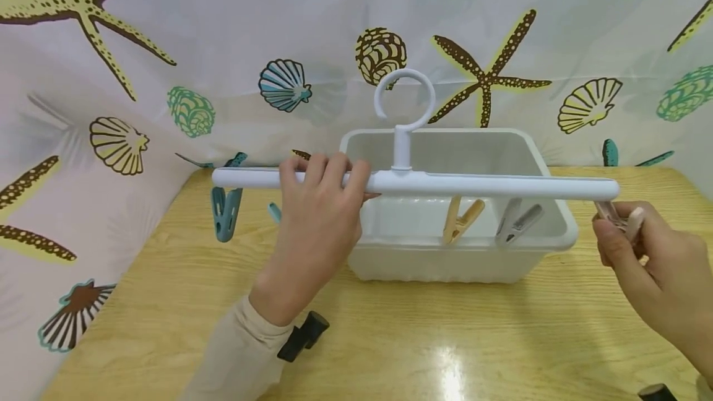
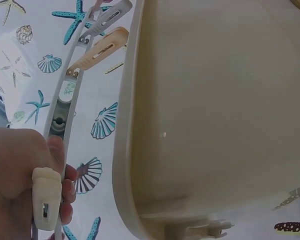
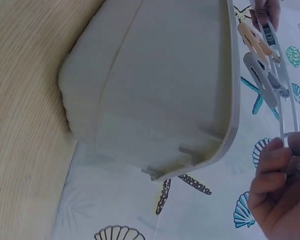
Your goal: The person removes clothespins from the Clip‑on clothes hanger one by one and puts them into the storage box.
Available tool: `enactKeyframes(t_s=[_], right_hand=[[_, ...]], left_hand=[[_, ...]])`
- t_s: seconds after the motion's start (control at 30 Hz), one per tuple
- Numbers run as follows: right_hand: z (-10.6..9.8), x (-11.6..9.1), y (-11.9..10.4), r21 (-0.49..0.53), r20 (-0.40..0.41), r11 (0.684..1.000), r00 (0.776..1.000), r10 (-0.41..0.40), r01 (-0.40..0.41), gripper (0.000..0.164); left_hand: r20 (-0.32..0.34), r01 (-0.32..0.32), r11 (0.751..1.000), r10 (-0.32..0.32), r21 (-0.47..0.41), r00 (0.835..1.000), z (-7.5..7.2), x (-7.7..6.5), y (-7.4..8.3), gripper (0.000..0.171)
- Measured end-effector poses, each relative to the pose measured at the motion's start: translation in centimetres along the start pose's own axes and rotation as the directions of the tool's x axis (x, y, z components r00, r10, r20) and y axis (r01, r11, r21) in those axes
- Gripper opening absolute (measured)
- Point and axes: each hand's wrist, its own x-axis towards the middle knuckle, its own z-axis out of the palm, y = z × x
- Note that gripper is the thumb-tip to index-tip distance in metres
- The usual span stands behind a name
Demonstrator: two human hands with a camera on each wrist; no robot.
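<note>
By the curled fingers of the left hand (image 1: 320, 215), the white hanger (image 1: 490, 185) is gripped across mid-frame; at its right end, a clear clip (image 1: 634, 223) is pinched by the right hand (image 1: 657, 265). If tugged unevenly, the hanger could be tilted. In the bin (image 1: 434, 265), centre right, bare inner walls are seen.

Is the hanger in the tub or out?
Out: the left hand grips the hanger, and both wrist views show it apart from the tub.

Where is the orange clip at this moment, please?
In the head view, the orange clip hangs below the white hanger, right of its hook and just left of the grey clip.
</note>
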Motion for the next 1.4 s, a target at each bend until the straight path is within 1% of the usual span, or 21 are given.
enactKeyframes(t_s=[0.03,0.07,0.13,0.17,0.2,0.23,0.27,0.3,0.33,0.37,0.4,0.43,0.47,0.53,0.63,0.73,0.83,1.0,1.2,1.33,1.4], right_hand=[[-0.1,-0.1,0.1,0.126,0.050,0.991,0.998,0.029,-0.035,0.013],[-0.3,-0.1,0.1,0.265,0.111,0.961,0.992,0.052,-0.080,0.016],[-0.6,-0.2,0.1,0.494,0.205,0.848,0.974,0.102,-0.193,0.022],[-0.5,-0.3,0.1,0.528,0.203,0.825,0.973,0.107,-0.201,0.023],[-0.5,-0.3,0.1,0.488,0.177,0.857,0.980,0.089,-0.166,0.022],[-0.3,-0.2,0.0,0.371,0.127,0.925,0.991,0.041,-0.086,0.024],[0.0,-0.1,0.0,0.178,0.061,0.984,0.998,-0.013,0.002,0.029],[0.3,0.0,-0.1,-0.065,-0.008,0.996,0.998,-0.067,0.067,0.036],[0.6,0.1,-0.1,-0.280,-0.069,0.955,0.990,-0.125,0.101,0.043],[0.8,0.1,-0.1,-0.440,-0.107,0.892,0.980,-0.167,0.104,0.052],[0.8,0.2,-0.1,-0.526,-0.117,0.843,0.973,-0.197,0.107,0.061],[0.9,0.3,0.0,-0.539,-0.117,0.835,0.972,-0.206,0.112,0.063],[0.8,0.3,0.0,-0.529,-0.106,0.841,0.974,-0.200,0.115,0.063],[0.6,0.3,0.1,-0.475,-0.090,0.873,0.980,-0.176,0.113,0.064],[0.5,0.4,0.2,-0.378,-0.054,0.919,0.989,-0.140,0.109,0.060],[0.8,0.5,0.1,-0.330,0.016,0.937,0.993,-0.113,0.112,0.055],[1.1,0.8,0.0,-0.323,0.065,0.938,0.991,-0.113,0.128,0.055],[1.7,2.0,-0.4,-0.326,0.065,0.924,0.980,-0.189,0.200,0.057],[2.8,4.0,-0.4,-0.294,0.143,0.918,0.962,-0.233,0.266,0.062],[3.4,4.4,0.0,-0.273,0.165,0.929,0.963,-0.211,0.250,0.064],[3.5,4.3,0.0,-0.264,0.167,0.939,0.969,-0.182,0.222,0.058]], left_hand=[[0.000,0.004,1.000,-0.004,-0.003,1.000,0.0,0.0,0.0,0.023],[0.002,0.007,1.000,-0.007,-0.006,1.000,0.0,0.0,0.1,0.023],[-0.003,0.009,1.000,-0.009,-0.005,1.000,0.0,0.0,0.1,0.024],[-0.005,0.009,1.000,-0.009,-0.009,1.000,0.0,0.1,0.1,0.025],[-0.007,0.008,1.000,-0.008,-0.012,1.000,0.0,0.1,0.1,0.024],[-0.007,0.007,1.000,-0.007,-0.018,1.000,0.0,0.1,0.0,0.024],[-0.008,0.007,1.000,-0.007,-0.016,1.000,0.0,0.1,0.0,0.023],[-0.009,0.010,1.000,-0.010,-0.012,1.000,0.0,0.1,-0.1,0.022],[-0.008,0.019,1.000,-0.019,-0.012,1.000,0.0,0.1,-0.2,0.022],[-0.007,0.031,0.999,-0.031,-0.010,0.999,-0.1,0.1,-0.3,0.022],[-0.008,0.047,0.999,-0.047,-0.009,0.999,-0.2,0.1,-0.5,0.023],[-0.009,0.066,0.998,-0.066,-0.008,0.998,-0.3,0.1,-0.6,0.024],[-0.012,0.084,0.996,-0.084,-0.010,0.996,-0.5,0.1,-0.8,0.024],[-0.014,0.108,0.994,-0.108,-0.021,0.994,-0.7,0.2,-1.2,0.026],[0.001,0.097,0.995,-0.097,-0.028,0.995,-1.0,0.3,-1.6,0.024],[0.041,0.074,0.997,-0.074,-0.021,0.996,-1.1,0.4,-1.7,0.022],[0.065,0.066,0.998,-0.066,-0.006,0.996,-1.0,0.3,-1.7,0.022],[0.047,0.072,0.997,-0.071,-0.001,0.996,-1.0,0.0,-2.1,0.022],[0.070,0.089,0.996,-0.087,-0.013,0.994,-1.2,-0.3,-2.4,0.022],[0.114,0.090,0.996,-0.087,-0.017,0.990,-1.4,-0.4,-2.3,0.026],[0.130,0.087,0.996,-0.084,-0.017,0.988,-1.4,-0.4,-2.2,0.028]])
